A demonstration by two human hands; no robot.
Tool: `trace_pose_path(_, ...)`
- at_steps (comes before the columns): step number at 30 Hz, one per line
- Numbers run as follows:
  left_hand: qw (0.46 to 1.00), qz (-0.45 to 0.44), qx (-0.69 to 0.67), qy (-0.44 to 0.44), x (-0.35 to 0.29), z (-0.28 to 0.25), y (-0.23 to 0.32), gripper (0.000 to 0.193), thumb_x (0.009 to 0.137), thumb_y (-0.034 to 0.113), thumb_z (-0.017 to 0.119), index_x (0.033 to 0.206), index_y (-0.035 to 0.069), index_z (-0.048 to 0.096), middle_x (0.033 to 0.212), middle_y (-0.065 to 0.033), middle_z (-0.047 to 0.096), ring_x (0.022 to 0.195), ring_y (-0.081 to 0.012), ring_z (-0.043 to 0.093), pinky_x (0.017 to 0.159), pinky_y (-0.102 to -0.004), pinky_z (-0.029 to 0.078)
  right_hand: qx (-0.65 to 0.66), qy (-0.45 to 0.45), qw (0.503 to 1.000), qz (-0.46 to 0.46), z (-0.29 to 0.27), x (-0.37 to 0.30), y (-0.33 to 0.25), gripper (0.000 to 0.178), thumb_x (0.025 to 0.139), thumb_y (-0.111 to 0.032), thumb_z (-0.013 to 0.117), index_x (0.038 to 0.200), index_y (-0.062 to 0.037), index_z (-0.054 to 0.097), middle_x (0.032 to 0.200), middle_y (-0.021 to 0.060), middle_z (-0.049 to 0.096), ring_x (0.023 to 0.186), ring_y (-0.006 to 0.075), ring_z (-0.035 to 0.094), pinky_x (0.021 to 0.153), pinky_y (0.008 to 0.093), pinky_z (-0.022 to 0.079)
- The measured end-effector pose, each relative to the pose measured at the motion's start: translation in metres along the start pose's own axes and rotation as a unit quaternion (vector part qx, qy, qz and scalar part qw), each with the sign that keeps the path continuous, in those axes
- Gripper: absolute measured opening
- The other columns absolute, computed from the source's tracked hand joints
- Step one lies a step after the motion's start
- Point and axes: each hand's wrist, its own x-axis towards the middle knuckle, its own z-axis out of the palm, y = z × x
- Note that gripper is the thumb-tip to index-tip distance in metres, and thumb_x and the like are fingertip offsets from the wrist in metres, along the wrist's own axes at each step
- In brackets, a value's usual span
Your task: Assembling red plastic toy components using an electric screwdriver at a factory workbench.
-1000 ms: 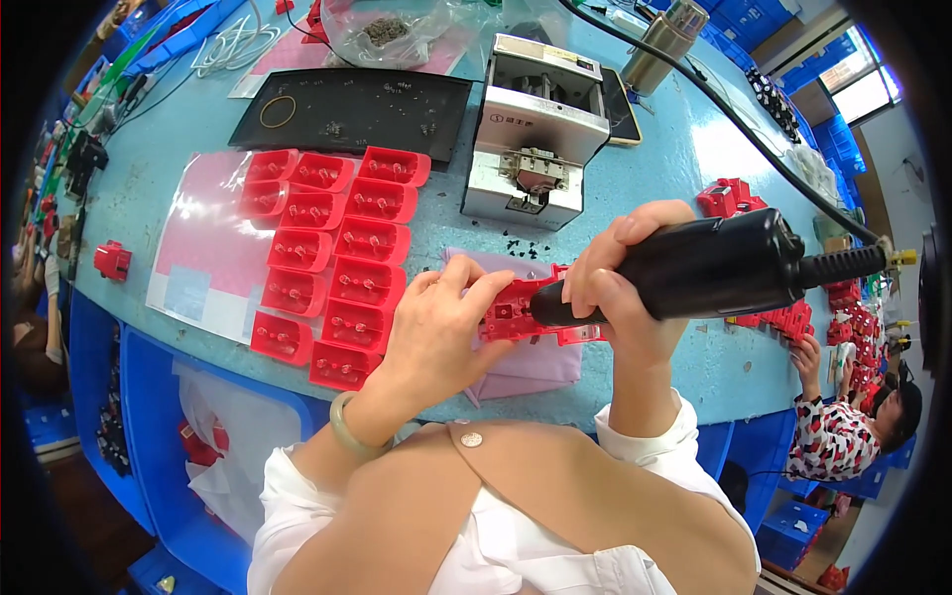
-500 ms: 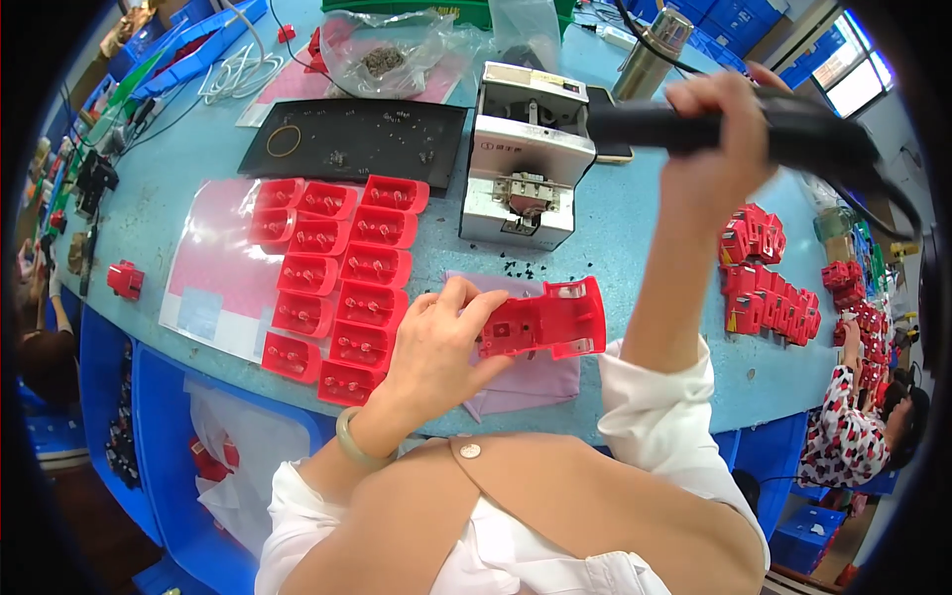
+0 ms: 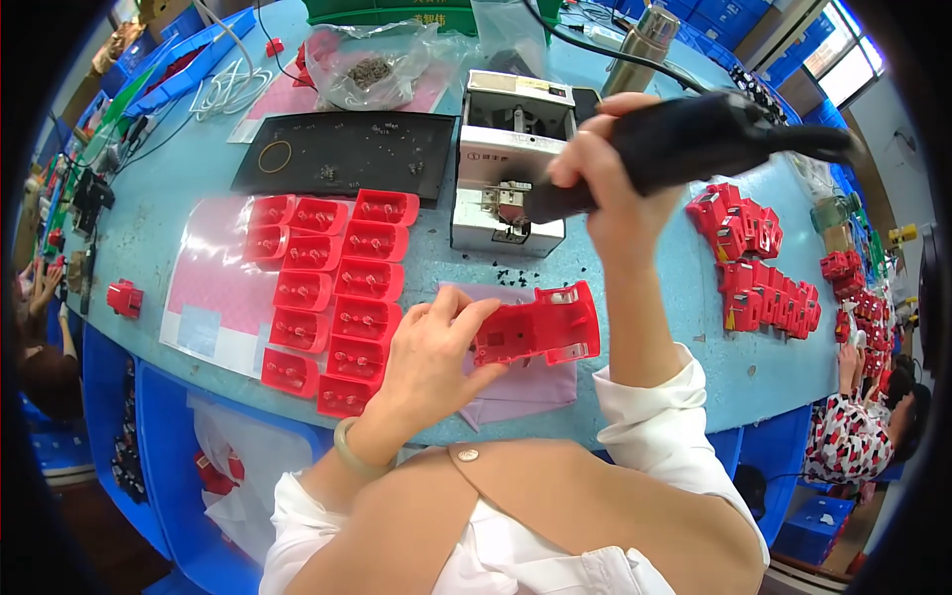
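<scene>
My left hand [image 3: 424, 355] is closed on the left end of a red plastic shell [image 3: 535, 327], holding it over a pink cloth [image 3: 543, 392] near the table's front edge. The shell's hollow side faces up. My right hand [image 3: 617, 183] is wrapped round a black electric screwdriver [image 3: 689, 144], slanted with its cable end up to the right. Its blurred front end is at the lower part of a white-grey screw feeder [image 3: 508, 149]. Whether the bit touches the feeder cannot be seen. Small black screws [image 3: 516, 276] lie scattered between feeder and cloth.
Rows of red plastic cups [image 3: 367, 278] stand left of my left hand. Behind them lies a black mat [image 3: 342, 154]. Red assembled parts [image 3: 759, 293] are grouped on the right. A steel flask [image 3: 645, 45] stands behind the feeder. Other people sit at both sides.
My right hand has swung the screwdriver left and down, from beside the feeder's upper part to its lower front. My left hand still holds the red shell in nearly the same place.
</scene>
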Motion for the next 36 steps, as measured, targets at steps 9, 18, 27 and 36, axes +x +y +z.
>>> trace_pose_path(9, 1.000, -0.005, -0.008, 0.002, -0.006, 0.004, -0.002, 0.058, 0.057, 0.016, 0.080, 0.110, 0.008, 0.056, 0.093, -0.0078, 0.050, 0.082, -0.0248, 0.055, 0.076, -0.0375, 0.044, -0.087, -0.090, 0.983, 0.133, 0.008, -0.008, -0.007, 0.031, 0.075, 0.006, 0.058, 0.103, 0.0011, 0.048, 0.064, 0.0067, 0.053, 0.049, 0.0147, 0.053, 0.050, 0.0285, 0.048)
trace_pose_path(18, 1.000, 0.013, -0.004, 0.022, -0.017, 0.007, -0.020, 0.062, 0.056, 0.014, 0.080, 0.113, 0.010, 0.056, 0.094, -0.0071, 0.050, 0.082, -0.0252, 0.053, 0.073, -0.0361, 0.044, -0.024, -0.103, 0.987, 0.125, 0.019, -0.069, -0.043, 0.033, 0.069, 0.011, 0.062, 0.099, 0.0008, 0.049, 0.066, 0.0039, 0.056, 0.054, 0.0082, 0.053, 0.049, 0.0213, 0.044)
trace_pose_path(27, 1.000, 0.011, -0.004, 0.024, -0.020, 0.008, -0.023, 0.058, 0.056, 0.016, 0.080, 0.109, 0.008, 0.056, 0.094, -0.0070, 0.050, 0.081, -0.0257, 0.053, 0.072, -0.0362, 0.043, -0.134, -0.127, 0.971, 0.152, 0.018, -0.093, -0.024, 0.035, 0.070, 0.013, 0.055, 0.097, -0.0039, 0.040, 0.063, 0.0074, 0.052, 0.050, 0.0127, 0.052, 0.051, 0.0268, 0.048)
trace_pose_path(36, 1.000, 0.014, -0.007, 0.017, -0.007, 0.017, -0.022, 0.059, 0.056, 0.015, 0.079, 0.111, 0.011, 0.057, 0.093, -0.0055, 0.051, 0.085, -0.0232, 0.056, 0.078, -0.0374, 0.044, -0.176, -0.191, 0.960, 0.108, 0.009, -0.086, -0.014, 0.030, 0.068, 0.007, 0.062, 0.089, -0.0044, 0.046, 0.067, 0.0050, 0.054, 0.057, 0.0106, 0.054, 0.054, 0.0232, 0.045)
